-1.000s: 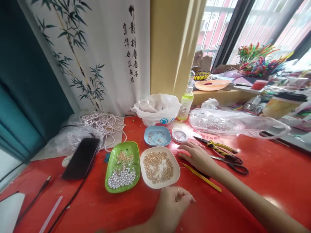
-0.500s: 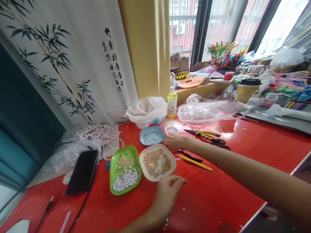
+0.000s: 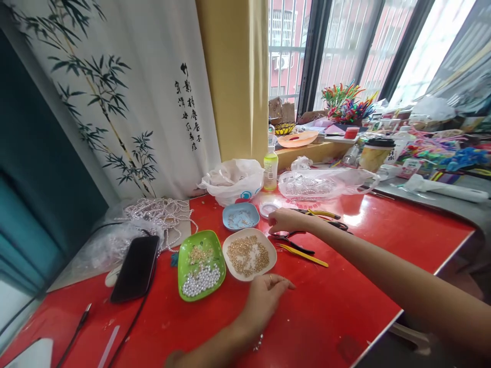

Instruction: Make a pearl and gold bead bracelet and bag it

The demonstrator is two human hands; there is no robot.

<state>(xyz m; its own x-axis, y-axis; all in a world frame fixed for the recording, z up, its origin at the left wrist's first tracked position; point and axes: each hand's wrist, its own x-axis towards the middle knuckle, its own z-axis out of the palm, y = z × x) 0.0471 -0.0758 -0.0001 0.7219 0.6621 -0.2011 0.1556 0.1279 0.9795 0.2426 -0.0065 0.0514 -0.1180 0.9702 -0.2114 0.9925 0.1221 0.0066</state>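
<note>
My left hand (image 3: 266, 296) is just in front of the cream dish (image 3: 250, 254) of gold beads, thumb and fingers pinched together on something I cannot make out. A short beaded strand (image 3: 258, 342) shows beside that wrist. Further back, my right hand (image 3: 283, 221) is closed with its fingers down, beside the blue dish (image 3: 241, 216) and over the black-handled pliers (image 3: 297, 244); whatever it may hold is hidden. A green dish (image 3: 201, 266) with white pearls and small gold pieces lies left of the cream one. Yellow tweezers (image 3: 305, 255) rest right of it.
At the left are a phone (image 3: 136, 268), a cable (image 3: 82, 319) and pearl strands (image 3: 161, 217). Behind the dishes stand a white plastic bag (image 3: 233, 180) and a bottle (image 3: 270, 171). Yellow-black pliers (image 3: 324, 213) lie behind my right forearm; a cup (image 3: 376, 154) stands at the back right.
The view has shifted a little. My right hand has moved slightly right, away from the blue dish. My left hand keeps its pinch in front of the cream dish.
</note>
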